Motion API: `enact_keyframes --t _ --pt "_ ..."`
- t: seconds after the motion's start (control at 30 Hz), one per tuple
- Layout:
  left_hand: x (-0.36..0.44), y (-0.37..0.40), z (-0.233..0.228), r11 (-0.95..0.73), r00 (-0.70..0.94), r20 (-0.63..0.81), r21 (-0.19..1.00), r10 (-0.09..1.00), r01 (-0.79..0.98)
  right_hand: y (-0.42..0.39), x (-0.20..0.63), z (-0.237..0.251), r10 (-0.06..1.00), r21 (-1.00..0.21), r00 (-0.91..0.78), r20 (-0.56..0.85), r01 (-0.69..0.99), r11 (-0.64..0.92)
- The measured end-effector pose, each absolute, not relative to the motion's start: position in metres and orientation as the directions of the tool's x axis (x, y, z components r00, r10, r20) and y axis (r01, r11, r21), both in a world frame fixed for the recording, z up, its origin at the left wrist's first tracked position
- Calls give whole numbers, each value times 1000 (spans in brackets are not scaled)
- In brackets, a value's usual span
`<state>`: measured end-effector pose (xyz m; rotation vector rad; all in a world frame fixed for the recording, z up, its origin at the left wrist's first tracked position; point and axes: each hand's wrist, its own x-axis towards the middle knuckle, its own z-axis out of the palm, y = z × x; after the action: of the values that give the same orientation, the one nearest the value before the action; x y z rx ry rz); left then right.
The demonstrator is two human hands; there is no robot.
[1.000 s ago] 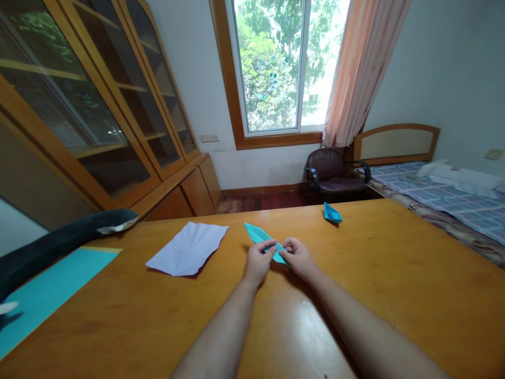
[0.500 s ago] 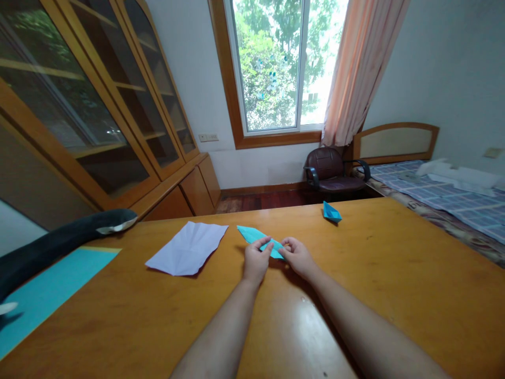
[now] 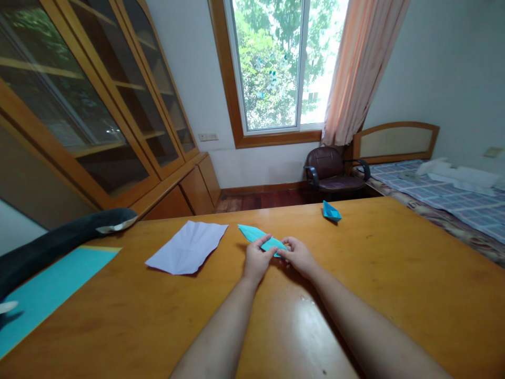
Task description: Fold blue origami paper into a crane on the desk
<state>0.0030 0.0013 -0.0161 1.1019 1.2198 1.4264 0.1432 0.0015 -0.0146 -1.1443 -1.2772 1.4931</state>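
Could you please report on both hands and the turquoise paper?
Left hand, right hand: both gripping folded turquoise paper. Narrow, pointed at far-left end. Clear of both hands: creased pale sheet at left, blue paper boat at right.

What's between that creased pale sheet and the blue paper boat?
The head view shows the folded turquoise paper, held in the left hand and right hand.

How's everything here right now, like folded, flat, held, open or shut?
Folded turquoise paper: long, narrow, held
Left hand: pinching the paper's middle
Right hand: pinching the paper's right end
Lilac sheet: creased, spread out
Blue paper boat: folded, not held
Big turquoise sheet: flat, partly hidden
Curtain: bunched aside
Glass cabinet doors: shut
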Motion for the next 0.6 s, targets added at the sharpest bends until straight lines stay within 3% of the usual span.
enact_keyframes --t 0.23,0.47,0.6 --pt "0 3 -16 -76 -179 64 995 982 -59 6 145 -18 963 -989 -244 -115 -60 -133" --pt "-18 18 -29 -119 -315 86 989 945 -86 7 147 -18 967 -968 -206 -153 -165 -189" --pt "-23 22 -31 -101 -353 65 991 933 -84 9 149 -17 985 -981 -131 -111 -143 -130"
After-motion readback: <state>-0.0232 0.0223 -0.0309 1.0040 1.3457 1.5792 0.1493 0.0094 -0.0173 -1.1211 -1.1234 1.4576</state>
